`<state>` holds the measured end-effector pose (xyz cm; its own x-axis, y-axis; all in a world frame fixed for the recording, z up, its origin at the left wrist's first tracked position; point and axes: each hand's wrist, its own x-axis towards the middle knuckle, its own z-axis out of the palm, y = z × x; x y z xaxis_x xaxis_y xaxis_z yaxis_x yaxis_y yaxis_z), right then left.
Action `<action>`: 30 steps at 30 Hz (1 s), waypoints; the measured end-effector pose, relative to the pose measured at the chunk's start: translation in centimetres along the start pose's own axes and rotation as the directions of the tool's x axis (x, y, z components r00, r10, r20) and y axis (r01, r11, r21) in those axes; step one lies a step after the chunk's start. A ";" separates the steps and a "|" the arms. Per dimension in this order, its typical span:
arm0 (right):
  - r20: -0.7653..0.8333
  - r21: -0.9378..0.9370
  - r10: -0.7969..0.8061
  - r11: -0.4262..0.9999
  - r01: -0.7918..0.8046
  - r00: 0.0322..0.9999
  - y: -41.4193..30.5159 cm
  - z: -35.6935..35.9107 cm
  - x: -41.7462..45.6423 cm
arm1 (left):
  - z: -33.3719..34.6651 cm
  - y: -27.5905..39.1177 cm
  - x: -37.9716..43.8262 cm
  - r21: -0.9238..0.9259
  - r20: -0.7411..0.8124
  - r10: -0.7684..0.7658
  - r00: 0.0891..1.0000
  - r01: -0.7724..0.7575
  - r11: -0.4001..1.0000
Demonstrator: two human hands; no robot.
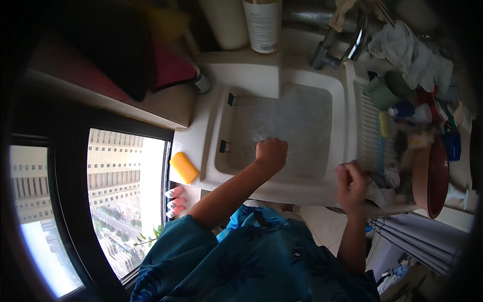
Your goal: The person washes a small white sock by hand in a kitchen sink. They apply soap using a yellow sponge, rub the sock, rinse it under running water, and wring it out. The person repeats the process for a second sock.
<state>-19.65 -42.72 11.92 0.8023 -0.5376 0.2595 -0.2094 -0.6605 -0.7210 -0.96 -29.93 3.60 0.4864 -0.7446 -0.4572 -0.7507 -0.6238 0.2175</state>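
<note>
My left hand (pixel 271 153) is curled into a fist over the front part of a white sink basin (pixel 337 151). Its palm side is hidden, and no object sticks out of it. Cloudy-looking water (pixel 290 113) seems to stand in the basin, with a pale disturbance just beyond the fist. To the right, my right hand (pixel 353 187) is raised by the sink's front right edge, blurred, with its fingers bent; whether it holds anything is unclear. An orange bar of soap (pixel 183 168) lies on the sink's left ledge.
A chrome faucet (pixel 324 56) and a labelled bottle (pixel 262 26) stand at the back. On the right, a ribbed washboard (pixel 364 124) adjoins a toothbrush (pixel 382 132), a brown basin (pixel 430 177) and crumpled white plastic (pixel 413 56). A window (pixel 113 188) is at the left.
</note>
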 end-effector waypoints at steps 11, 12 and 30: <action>-0.532 0.557 -0.098 0.707 0.435 0.841 -6.9 -7.7 1.6 | -12.9 -1.4 -8.2 -0.203 -0.592 0.084 0.802 -0.249 0.947; -0.526 0.620 -0.085 0.642 0.451 0.846 -7.2 -7.8 1.5 | -12.5 -1.2 -8.3 -0.162 -0.637 0.122 0.761 -0.288 0.944; -0.021 -0.040 -0.109 0.993 0.108 0.994 2.5 0.5 1.0 | -3.7 -0.8 -12.1 -0.378 -0.389 -0.371 0.843 0.222 0.899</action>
<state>-19.11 -44.60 10.04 0.8087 -0.4730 0.3498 -0.1436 -0.7353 -0.6624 -4.62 -21.28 12.20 0.8628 -0.4884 -0.1304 -0.3982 -0.8156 0.4199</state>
